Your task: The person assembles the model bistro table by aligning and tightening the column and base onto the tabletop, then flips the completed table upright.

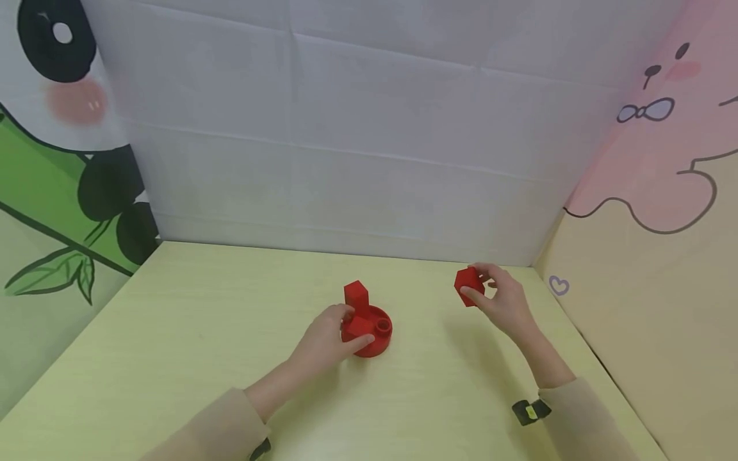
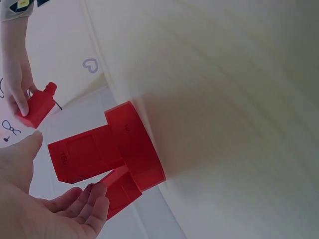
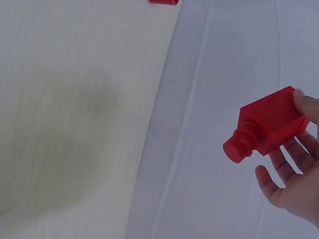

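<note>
A round red base (image 1: 377,349) stands on the table, with a short ring-shaped socket (image 1: 383,327) showing on its right. Two red blocks rise from it: a far block (image 1: 356,296) and a near block (image 2: 82,154) with raised digits on its side. My left hand (image 1: 328,336) reaches around the near block. Its thumb is spread apart from that block in the left wrist view, and its bent fingers are close beside the blocks. My right hand (image 1: 504,304) pinches another red block (image 3: 274,122) in the air, its round, grooved knob (image 3: 241,144) pointing away from the palm.
The pale yellow table (image 1: 230,301) ends at a white cloth wall (image 1: 346,192) behind. Printed side panels stand left and right, the right one (image 1: 646,269) near my right forearm. A dark band (image 1: 530,412) sits at my right sleeve.
</note>
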`<act>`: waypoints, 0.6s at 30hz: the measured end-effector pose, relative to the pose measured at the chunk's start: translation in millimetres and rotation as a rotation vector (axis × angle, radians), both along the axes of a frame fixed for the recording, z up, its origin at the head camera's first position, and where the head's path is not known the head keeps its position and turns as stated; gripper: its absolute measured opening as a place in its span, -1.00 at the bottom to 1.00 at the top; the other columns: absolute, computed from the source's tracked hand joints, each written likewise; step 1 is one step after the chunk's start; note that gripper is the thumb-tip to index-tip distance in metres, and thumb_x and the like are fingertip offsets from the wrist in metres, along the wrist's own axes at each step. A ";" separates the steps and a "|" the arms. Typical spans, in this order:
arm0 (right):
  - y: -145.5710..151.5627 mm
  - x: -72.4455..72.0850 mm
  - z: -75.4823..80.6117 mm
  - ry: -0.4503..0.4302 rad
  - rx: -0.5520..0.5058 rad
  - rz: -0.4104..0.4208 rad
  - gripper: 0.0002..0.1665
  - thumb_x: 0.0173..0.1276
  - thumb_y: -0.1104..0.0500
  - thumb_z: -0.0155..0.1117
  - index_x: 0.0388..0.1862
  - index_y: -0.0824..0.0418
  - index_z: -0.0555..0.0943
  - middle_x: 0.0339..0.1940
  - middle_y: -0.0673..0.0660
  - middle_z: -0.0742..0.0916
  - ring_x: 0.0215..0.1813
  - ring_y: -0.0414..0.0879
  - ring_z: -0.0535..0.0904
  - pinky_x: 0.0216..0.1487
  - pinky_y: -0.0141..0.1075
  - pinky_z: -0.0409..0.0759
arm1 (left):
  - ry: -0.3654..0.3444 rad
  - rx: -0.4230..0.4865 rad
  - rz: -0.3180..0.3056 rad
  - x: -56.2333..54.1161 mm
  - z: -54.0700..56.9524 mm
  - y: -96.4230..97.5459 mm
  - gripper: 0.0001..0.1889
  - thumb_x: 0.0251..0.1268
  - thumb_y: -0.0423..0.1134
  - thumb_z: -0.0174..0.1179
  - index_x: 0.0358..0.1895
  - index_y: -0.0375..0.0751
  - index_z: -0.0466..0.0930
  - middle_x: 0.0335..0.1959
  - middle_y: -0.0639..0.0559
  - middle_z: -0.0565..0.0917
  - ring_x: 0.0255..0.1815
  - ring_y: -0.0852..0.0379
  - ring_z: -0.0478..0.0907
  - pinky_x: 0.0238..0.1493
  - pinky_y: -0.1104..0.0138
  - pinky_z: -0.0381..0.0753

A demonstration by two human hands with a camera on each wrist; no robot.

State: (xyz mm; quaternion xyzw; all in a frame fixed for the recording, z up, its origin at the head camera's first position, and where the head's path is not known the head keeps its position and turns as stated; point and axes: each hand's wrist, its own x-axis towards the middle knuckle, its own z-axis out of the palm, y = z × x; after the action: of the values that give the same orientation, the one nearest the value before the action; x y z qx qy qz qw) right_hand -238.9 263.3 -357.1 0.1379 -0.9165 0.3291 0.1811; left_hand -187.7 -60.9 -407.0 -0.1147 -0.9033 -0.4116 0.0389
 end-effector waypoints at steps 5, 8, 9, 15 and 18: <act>-19.7 10.4 6.0 0.058 -0.175 -0.010 -0.50 0.16 0.16 0.42 0.08 0.22 0.52 -0.12 0.13 0.67 -0.10 -0.04 0.54 -0.07 -0.31 0.52 | 0.008 -0.059 0.017 -0.1 -3.4 7.4 -0.35 -0.01 0.07 0.39 0.07 -0.27 0.41 -0.08 0.00 0.54 -0.10 0.09 0.49 -0.13 0.26 0.57; -33.7 15.2 7.8 0.041 -0.294 0.003 -0.50 0.19 0.15 0.40 0.10 0.21 0.50 -0.09 0.12 0.66 -0.10 -0.08 0.52 -0.10 -0.49 0.49 | 0.005 -0.055 0.016 -1.5 -4.7 10.3 -0.39 -0.01 0.06 0.40 0.00 -0.24 0.39 -0.18 0.04 0.52 -0.23 0.15 0.46 -0.25 0.34 0.53; -38.9 17.2 8.9 0.028 -0.336 0.012 -0.50 0.20 0.17 0.39 0.11 0.22 0.49 -0.08 0.14 0.65 -0.09 -0.08 0.51 -0.10 -0.50 0.49 | 0.003 -0.052 0.016 -1.7 -4.8 11.0 -0.41 -0.01 0.05 0.40 -0.03 -0.24 0.39 -0.22 0.05 0.51 -0.27 0.16 0.45 -0.29 0.36 0.52; -73.9 36.8 21.1 -0.021 -0.501 0.081 -0.50 0.21 0.31 0.34 0.13 0.34 0.46 -0.07 0.25 0.62 -0.07 -0.14 0.50 -0.07 -0.44 0.51 | -0.011 -0.055 0.025 -1.1 -4.1 12.8 -0.52 0.04 -0.05 0.39 -0.12 -0.22 0.38 -0.31 0.07 0.47 -0.38 0.18 0.42 -0.38 0.42 0.50; -84.8 40.3 17.6 -0.051 -0.557 0.103 -0.50 0.20 0.33 0.34 0.13 0.34 0.46 -0.07 0.23 0.62 -0.06 -0.20 0.51 -0.04 -0.39 0.52 | -0.013 -0.068 0.025 -0.8 -3.7 13.3 -0.53 0.05 -0.07 0.39 -0.10 -0.23 0.38 -0.28 0.05 0.48 -0.34 0.17 0.44 -0.37 0.42 0.53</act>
State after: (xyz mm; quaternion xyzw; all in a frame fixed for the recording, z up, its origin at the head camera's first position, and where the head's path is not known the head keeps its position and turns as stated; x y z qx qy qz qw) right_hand -198.6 178.6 -339.5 0.1207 -0.7869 0.5803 0.1719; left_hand -188.5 -47.6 -410.7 -0.1019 -0.9183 -0.3810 0.0343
